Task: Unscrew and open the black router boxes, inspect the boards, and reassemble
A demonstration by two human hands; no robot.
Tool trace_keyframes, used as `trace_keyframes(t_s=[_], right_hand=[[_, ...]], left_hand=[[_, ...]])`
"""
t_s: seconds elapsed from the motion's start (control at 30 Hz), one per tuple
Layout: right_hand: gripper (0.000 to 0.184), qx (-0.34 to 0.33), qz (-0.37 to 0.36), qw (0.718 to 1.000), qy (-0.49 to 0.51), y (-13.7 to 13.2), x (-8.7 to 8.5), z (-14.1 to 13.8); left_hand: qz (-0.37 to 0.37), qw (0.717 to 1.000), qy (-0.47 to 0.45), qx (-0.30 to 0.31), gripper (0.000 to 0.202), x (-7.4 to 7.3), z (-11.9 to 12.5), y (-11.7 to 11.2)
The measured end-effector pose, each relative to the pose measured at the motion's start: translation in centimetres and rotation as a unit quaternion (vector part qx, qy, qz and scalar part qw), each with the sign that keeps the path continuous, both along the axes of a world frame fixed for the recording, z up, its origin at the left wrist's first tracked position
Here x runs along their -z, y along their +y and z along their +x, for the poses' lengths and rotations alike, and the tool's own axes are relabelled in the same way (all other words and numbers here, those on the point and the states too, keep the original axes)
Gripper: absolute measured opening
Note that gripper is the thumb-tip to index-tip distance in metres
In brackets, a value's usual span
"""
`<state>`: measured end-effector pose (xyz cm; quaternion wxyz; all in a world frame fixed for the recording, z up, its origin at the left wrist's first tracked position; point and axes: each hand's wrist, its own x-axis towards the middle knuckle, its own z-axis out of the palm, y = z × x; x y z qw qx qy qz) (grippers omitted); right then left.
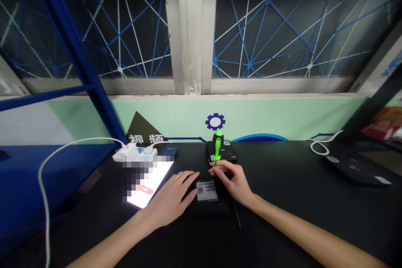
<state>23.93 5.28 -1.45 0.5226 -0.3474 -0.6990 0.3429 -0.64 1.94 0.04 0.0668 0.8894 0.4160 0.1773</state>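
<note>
A black device with a white printed label [207, 191] lies on the table between my hands, its dark edges hard to tell from the tabletop. A screwdriver [217, 145] with a green and black handle stands upright over its far end. My right hand [234, 179] pinches the screwdriver's thin shaft below the handle; the tip is hidden by the fingers. My left hand [174, 194] lies along the device's left side, fingers stretched out and thumb beside the label, holding nothing.
Behind the screwdriver sits a black box [230, 150]. At left are a lit screen [153, 184], a white power strip [117, 157] with plugs, and a white cable [44, 188]. Another flat black device [354, 169] lies at right. A thin dark rod [237, 215] lies near my right wrist.
</note>
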Motion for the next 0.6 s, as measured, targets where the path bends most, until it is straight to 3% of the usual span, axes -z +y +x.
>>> trace_keyframes(t_s=[0.6], right_hand=[[0.024, 0.027, 0.020, 0.999, -0.007, -0.23, -0.44, -0.03]], left_hand=[[-0.011, 1.000, 0.009, -0.004, 0.045, -0.17, 0.09, -0.13]])
